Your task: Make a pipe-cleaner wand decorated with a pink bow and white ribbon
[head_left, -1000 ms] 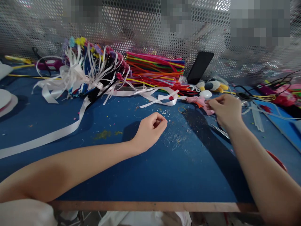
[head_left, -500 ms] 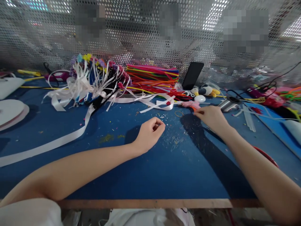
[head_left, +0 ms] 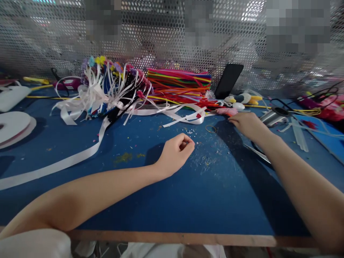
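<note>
Fingers of the left hand (head_left: 173,156) curled in, thumb near index; cannot tell whether anything is pinched. Right hand (head_left: 249,125): fingers bent, tips at one pink piece (head_left: 227,111) on the blue table (head_left: 166,200); grip unclear. Nearby, singly: yellowish loop (head_left: 211,128) between hands, metal tool (head_left: 258,154) partly under right forearm, white oval (head_left: 238,106), dark phone (head_left: 229,80). White specks (head_left: 190,132), too small to count.

The pink piece (head_left: 226,111) looks matt, the ribbon (head_left: 59,166) satiny, the blades (head_left: 258,154) shiny metal, the tabletop (head_left: 193,204) scuffed, its edge (head_left: 172,238) wooden.
</note>
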Motion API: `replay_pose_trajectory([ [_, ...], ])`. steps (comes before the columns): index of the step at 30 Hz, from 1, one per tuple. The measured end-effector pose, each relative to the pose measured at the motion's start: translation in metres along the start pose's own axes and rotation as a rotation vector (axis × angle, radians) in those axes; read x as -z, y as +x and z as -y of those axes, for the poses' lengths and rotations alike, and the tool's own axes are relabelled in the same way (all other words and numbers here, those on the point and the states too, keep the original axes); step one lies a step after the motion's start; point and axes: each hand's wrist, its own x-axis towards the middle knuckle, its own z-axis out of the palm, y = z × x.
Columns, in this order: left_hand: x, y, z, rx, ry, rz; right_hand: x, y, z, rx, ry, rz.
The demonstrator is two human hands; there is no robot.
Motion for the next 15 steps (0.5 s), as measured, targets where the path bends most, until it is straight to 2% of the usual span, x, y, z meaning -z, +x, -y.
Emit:
replay_pose_trajectory([
  [5, 0.0, 0.001, -0.001, 0.018, 0.021, 0.005, -0.005, -0.002, -0.011, 0.088, 0.02, 0.037],
  [10, -0.001, 0.001, 0.0, 0.011, 0.029, 0.005, -0.008, 0.004, -0.009, 0.162, 0.052, 0.068],
  [13, -0.001, 0.002, 0.0, 0.005, 0.037, 0.004, -0.009, 0.01, -0.003, 0.142, 0.072, 0.04],
  [15, -0.001, 0.002, 0.0, -0.001, 0.039, -0.001, -0.006, 0.014, 0.002, 0.098, 0.098, -0.029],
])
